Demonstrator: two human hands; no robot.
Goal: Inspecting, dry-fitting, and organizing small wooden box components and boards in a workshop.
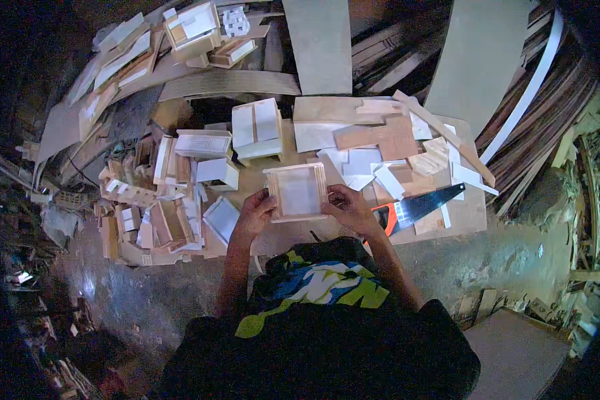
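Between my hands is a small, shallow wooden box (pixel 296 193) with pale wood sides and a whitish panel, held over the near edge of the worktable. My left hand (pixel 256 212) grips its left side, fingers curled at the edge. On the opposite side, my right hand (pixel 350 210) pinches the right edge. A handsaw (pixel 420 208) with an orange handle and dark blade lies just right of my right hand. Left of my left hand, a box with a pale bluish panel (pixel 222 219) rests on the table.
A white-topped wooden box (pixel 257 128) stands behind my hands, with smaller boxes (pixel 217 173) beside it. Loose boards (pixel 380 140) cover the table's right half. Wood offcuts (pixel 170 223) crowd its left end. Tall panels (pixel 318 47) and stacked strips (pixel 540 127) lie beyond.
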